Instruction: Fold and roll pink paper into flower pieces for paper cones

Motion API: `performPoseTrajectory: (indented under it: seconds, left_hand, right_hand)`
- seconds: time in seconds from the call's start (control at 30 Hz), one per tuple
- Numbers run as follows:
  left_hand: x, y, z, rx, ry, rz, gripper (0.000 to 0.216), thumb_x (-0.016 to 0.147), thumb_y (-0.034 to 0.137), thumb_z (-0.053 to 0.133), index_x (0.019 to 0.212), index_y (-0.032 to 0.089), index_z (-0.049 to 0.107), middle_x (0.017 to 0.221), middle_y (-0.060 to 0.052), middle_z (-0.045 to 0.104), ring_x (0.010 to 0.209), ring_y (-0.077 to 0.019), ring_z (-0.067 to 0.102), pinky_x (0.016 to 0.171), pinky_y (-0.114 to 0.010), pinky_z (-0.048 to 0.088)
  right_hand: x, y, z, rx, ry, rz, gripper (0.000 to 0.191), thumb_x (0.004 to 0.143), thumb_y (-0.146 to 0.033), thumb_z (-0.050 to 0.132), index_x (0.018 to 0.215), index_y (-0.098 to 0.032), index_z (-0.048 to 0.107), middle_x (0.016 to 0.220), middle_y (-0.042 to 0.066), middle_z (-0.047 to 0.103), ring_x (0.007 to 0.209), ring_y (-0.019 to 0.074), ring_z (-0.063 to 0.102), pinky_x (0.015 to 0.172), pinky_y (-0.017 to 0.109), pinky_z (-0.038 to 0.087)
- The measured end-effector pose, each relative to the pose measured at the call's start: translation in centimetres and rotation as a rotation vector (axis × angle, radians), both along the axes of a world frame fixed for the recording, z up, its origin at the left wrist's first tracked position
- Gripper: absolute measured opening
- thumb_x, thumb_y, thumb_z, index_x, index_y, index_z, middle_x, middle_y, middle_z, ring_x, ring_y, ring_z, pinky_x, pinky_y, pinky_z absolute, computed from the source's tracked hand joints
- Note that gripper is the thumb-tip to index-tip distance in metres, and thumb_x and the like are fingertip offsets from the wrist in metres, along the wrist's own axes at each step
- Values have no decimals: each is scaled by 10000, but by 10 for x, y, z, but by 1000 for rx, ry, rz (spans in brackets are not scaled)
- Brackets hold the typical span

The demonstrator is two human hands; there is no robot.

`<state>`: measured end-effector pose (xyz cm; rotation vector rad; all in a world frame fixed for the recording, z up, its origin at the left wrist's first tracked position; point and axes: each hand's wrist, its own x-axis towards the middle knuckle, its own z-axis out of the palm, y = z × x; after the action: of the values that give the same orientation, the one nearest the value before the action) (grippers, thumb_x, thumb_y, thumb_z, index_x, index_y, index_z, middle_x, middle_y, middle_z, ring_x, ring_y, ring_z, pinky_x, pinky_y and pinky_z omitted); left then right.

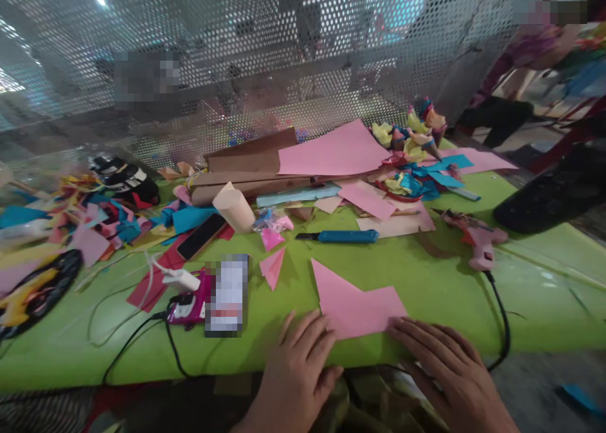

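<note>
A folded pink paper sheet (356, 299) lies on the green table (435, 281) near its front edge. My left hand (298, 363) rests flat with fingers spread, its fingertips touching the paper's lower left edge. My right hand (442, 363) lies flat too, fingertips pressing the paper's lower right corner. Neither hand holds anything. A small folded pink triangle (273, 266) sits just left of the sheet.
A blue utility knife (341, 236), a pink glue gun (478, 240) with its black cord, a phone (202, 236), a paper cone (233, 207), pink sheets (334, 150) and brown paper rolls (246, 168) lie behind. Paper scraps pile at left and back right. A perforated metal screen stands behind. Another person sits at far right.
</note>
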<state>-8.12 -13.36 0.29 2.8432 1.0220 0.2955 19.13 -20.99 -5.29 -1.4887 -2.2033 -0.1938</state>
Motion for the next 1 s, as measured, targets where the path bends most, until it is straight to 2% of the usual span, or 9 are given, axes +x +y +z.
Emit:
performPoseTrajectory:
  seconds: [0.17, 0.23, 0.33, 0.47, 0.6, 0.73, 0.8, 0.9, 1.0]
  left_hand:
    - [36, 16, -2, -80, -75, 93, 586, 905, 419, 562, 1435, 219, 410, 1455, -99, 499, 1337, -265, 446, 1095, -473, 389]
    - [46, 21, -5, -135, -72, 102, 665, 869, 406, 623, 1450, 200, 373, 1426, -103, 521, 1309, -266, 464, 1091, -462, 395]
    - [54, 24, -9, -221, -85, 107, 689, 815, 336, 699, 1421, 208, 399, 1327, -88, 580, 1194, -263, 530, 1017, -444, 449]
    - [58, 24, -8, -254, -77, 148, 769, 768, 324, 753, 1432, 223, 378, 1150, -77, 621, 1026, -265, 578, 883, -435, 505]
    - [58, 26, -6, -237, -74, 159, 780, 783, 300, 738, 1449, 209, 344, 1117, -74, 610, 1015, -251, 576, 865, -402, 511]
    - [58, 32, -3, -181, -63, 127, 774, 760, 440, 744, 1404, 192, 393, 1246, -100, 571, 1129, -272, 535, 926, -423, 479]
    - [59, 35, -3, -153, -38, 127, 784, 731, 488, 756, 1375, 185, 427, 1228, -104, 579, 1104, -279, 544, 908, -432, 476]
    - [62, 40, -2, -136, -9, 148, 838, 684, 506, 787, 1375, 183, 440, 1144, -98, 601, 1039, -290, 564, 863, -443, 478]
    - [63, 44, 0, -180, -4, 157, 839, 668, 477, 808, 1369, 183, 452, 1086, -88, 624, 1019, -298, 575, 848, -448, 474]
  right_hand:
    - [3, 14, 6, -43, 94, 38, 394, 905, -265, 543, 1297, -286, 577, 1192, 43, 708, 1027, 226, 683, 870, 362, 469]
    - [4, 29, 14, -63, 157, 26, 395, 926, -266, 508, 1317, -293, 559, 1176, 65, 709, 1021, 236, 682, 845, 372, 490]
    - [7, 68, 29, -42, 170, -46, 400, 954, -298, 475, 1352, -295, 519, 1194, 84, 692, 1055, 252, 664, 847, 398, 498]
    - [10, 133, 41, -59, 66, -91, 493, 930, -283, 494, 1419, -247, 448, 1393, 119, 562, 1239, 302, 547, 954, 477, 451]
    - [9, 175, 39, -152, -36, -74, 529, 874, -206, 529, 1398, -252, 481, 1319, 122, 616, 1209, 319, 555, 951, 498, 439]
    - [4, 185, 35, -212, -51, -69, 498, 831, -154, 535, 1324, -212, 556, 1115, 130, 671, 1086, 312, 595, 896, 454, 460]
    - [2, 183, 36, -235, -20, -68, 462, 809, -118, 517, 1258, -190, 601, 1051, 129, 648, 1008, 292, 609, 846, 405, 479]
    - [6, 174, 40, -242, 58, -68, 437, 790, -83, 478, 1191, -184, 621, 1038, 119, 603, 931, 261, 619, 800, 363, 491]
    - [19, 154, 49, -201, 194, -92, 391, 837, -155, 473, 1207, -200, 593, 1078, 114, 580, 963, 268, 617, 815, 377, 498]
